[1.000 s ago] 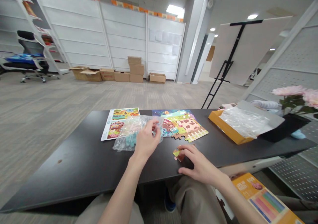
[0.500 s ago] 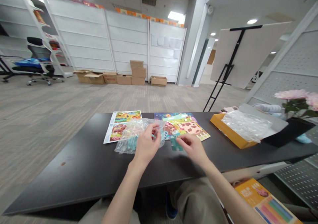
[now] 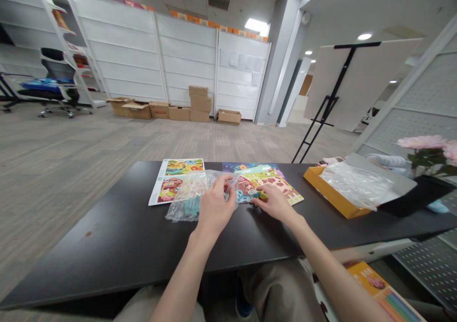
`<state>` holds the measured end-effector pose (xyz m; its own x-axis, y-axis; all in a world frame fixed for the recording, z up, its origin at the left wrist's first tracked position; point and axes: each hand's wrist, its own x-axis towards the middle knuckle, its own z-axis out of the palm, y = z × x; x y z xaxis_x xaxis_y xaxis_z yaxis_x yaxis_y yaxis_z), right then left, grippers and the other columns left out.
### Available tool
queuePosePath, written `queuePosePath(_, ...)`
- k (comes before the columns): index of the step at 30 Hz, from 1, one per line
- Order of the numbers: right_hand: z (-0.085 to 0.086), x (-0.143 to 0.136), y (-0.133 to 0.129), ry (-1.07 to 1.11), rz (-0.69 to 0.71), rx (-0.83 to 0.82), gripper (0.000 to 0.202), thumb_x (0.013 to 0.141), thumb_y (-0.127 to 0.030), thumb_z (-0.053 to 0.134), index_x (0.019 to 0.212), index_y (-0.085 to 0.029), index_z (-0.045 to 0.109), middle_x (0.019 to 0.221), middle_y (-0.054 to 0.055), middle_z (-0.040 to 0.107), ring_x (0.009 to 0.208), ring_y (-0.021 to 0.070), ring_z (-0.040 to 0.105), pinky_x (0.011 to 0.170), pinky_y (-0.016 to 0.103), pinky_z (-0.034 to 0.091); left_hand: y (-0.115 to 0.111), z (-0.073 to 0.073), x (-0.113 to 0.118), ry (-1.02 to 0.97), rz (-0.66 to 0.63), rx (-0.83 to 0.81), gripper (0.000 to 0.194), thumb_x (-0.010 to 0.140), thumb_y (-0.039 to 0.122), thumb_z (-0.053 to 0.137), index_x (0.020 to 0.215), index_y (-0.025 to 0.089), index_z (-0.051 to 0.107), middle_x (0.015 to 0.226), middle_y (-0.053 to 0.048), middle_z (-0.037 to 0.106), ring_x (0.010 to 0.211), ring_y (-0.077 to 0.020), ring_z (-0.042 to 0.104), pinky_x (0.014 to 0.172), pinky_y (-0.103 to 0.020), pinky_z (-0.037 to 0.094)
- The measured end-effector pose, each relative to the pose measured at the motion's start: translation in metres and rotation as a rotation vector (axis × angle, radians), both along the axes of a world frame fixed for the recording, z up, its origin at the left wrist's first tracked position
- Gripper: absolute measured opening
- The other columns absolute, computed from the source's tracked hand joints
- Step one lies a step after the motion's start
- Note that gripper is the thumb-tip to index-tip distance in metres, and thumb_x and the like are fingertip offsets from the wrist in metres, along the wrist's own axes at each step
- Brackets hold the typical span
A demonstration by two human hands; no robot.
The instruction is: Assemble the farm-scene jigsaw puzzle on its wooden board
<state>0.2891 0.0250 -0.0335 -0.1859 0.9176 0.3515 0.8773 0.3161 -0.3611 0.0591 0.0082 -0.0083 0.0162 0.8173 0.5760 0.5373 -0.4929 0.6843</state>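
Note:
My left hand (image 3: 216, 200) is closed on the edge of a clear plastic bag (image 3: 182, 206), which lies on the black table with teal-backed puzzle pieces inside. My right hand (image 3: 277, 204) pinches a small jigsaw puzzle piece (image 3: 263, 195) with yellow-green on it, just right of the bag. Its fingers cover part of the piece. Behind both hands lies a colourful picture board (image 3: 282, 185) with a cow pattern and a red barn, overlapping a dark blue one (image 3: 230, 167). A printed picture sheet (image 3: 183, 166) lies partly under the bag.
A yellow box (image 3: 328, 194) holding clear plastic wrap (image 3: 357, 184) stands on the right of the table (image 3: 117, 246), beside a black pot (image 3: 417, 196) with pink flowers (image 3: 421, 143). Below the tabletop at right is an orange printed box (image 3: 371, 276).
My right hand has moved slightly up and away toward the picture board. The piece in it showed its teal side before and now shows yellow-green. My left hand still holds the bag.

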Motion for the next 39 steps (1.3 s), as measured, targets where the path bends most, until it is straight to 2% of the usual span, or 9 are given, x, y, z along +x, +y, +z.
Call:
queuePosePath(4,0.0,-0.003,-0.011,-0.231,0.008,-0.051,0.028,0.085,-0.043,0.071,0.096,-0.018,0.068,0.105,0.012,0.069,0.101,0.0268,0.063,0.086,0.036,0.048,-0.002,-0.001,0.001,0.01,0.002,0.0,0.025,0.089,0.016,0.055,0.113,0.023,0.058,0.088,-0.001,0.07,0.081,-0.0176,0.069,0.068,-0.028,0.052)
queuePosePath(7,0.003,-0.005,-0.013,-0.316,0.006,-0.055,0.022,0.093,-0.04,0.062,0.09,-0.019,0.067,0.097,0.01,0.07,0.089,0.024,0.065,0.075,0.032,0.046,-0.003,-0.002,-0.002,0.003,-0.014,-0.01,0.025,0.09,0.016,0.055,0.114,0.023,0.059,0.093,-0.002,0.071,0.083,-0.0173,0.069,0.067,-0.027,0.053)
queuePosePath(11,0.001,0.002,-0.015,-0.366,0.026,0.042,0.029,0.101,-0.037,0.048,0.09,-0.02,0.069,0.094,0.009,0.072,0.087,0.023,0.067,0.069,0.03,0.042,-0.005,-0.001,-0.007,-0.028,-0.007,-0.003,0.025,0.091,0.018,0.055,0.115,0.023,0.059,0.093,-0.002,0.07,0.084,-0.0169,0.069,0.067,-0.027,0.054)
queuePosePath(16,-0.004,0.005,-0.018,-0.33,0.034,0.081,0.029,0.1,-0.039,0.049,0.088,-0.02,0.067,0.093,0.009,0.072,0.087,0.0226,0.066,0.073,0.03,0.043,-0.008,0.002,-0.009,-0.021,-0.011,-0.008,0.024,0.09,0.017,0.055,0.113,0.023,0.059,0.091,-0.002,0.07,0.083,-0.017,0.068,0.067,-0.027,0.054)
queuePosePath(20,-0.005,0.003,-0.015,-0.285,0.09,0.028,0.026,0.093,-0.043,0.06,0.104,-0.019,0.064,0.111,0.012,0.068,0.104,0.0271,0.062,0.086,0.036,0.047,-0.009,0.002,-0.006,-0.018,-0.017,-0.007,0.023,0.09,0.016,0.054,0.112,0.022,0.059,0.091,-0.003,0.07,0.081,-0.0165,0.068,0.064,-0.025,0.053)
queuePosePath(27,-0.005,-0.002,-0.011,-0.191,0.057,-0.066,0.032,0.09,-0.037,0.065,0.114,-0.018,0.062,0.114,0.013,0.068,0.107,0.0288,0.063,0.09,0.038,0.048,-0.007,0.001,-0.004,-0.016,-0.032,-0.023,0.025,0.09,0.016,0.054,0.114,0.022,0.059,0.092,-0.002,0.07,0.081,-0.0161,0.068,0.065,-0.025,0.052)
queuePosePath(30,-0.003,0.006,-0.009,-0.1,0.121,-0.134,0.039,0.089,-0.04,0.066,0.122,-0.019,0.062,0.11,0.011,0.071,0.1,0.0269,0.066,0.086,0.038,0.05,-0.006,0.001,-0.005,-0.016,-0.036,-0.02,0.025,0.09,0.016,0.054,0.114,0.022,0.059,0.092,-0.002,0.07,0.082,-0.016,0.067,0.066,-0.025,0.052)
queuePosePath(35,-0.01,0.029,0.001,-0.072,0.191,-0.087,0.045,0.084,-0.04,0.073,0.124,-0.022,0.063,0.127,0.013,0.066,0.117,0.0322,0.061,0.1,0.046,0.047,-0.008,0.002,-0.008,-0.008,-0.039,-0.01,0.024,0.091,0.017,0.055,0.114,0.023,0.059,0.091,-0.001,0.07,0.082,-0.0158,0.067,0.067,-0.026,0.053)
queuePosePath(39,-0.014,0.034,0.008,-0.076,0.205,-0.091,0.047,0.084,-0.038,0.073,0.127,-0.021,0.063,0.129,0.014,0.066,0.118,0.0324,0.061,0.101,0.047,0.047,-0.009,0.002,-0.009,-0.002,-0.034,-0.013,0.024,0.091,0.017,0.055,0.113,0.023,0.059,0.091,-0.001,0.07,0.083,-0.0161,0.068,0.066,-0.025,0.053)
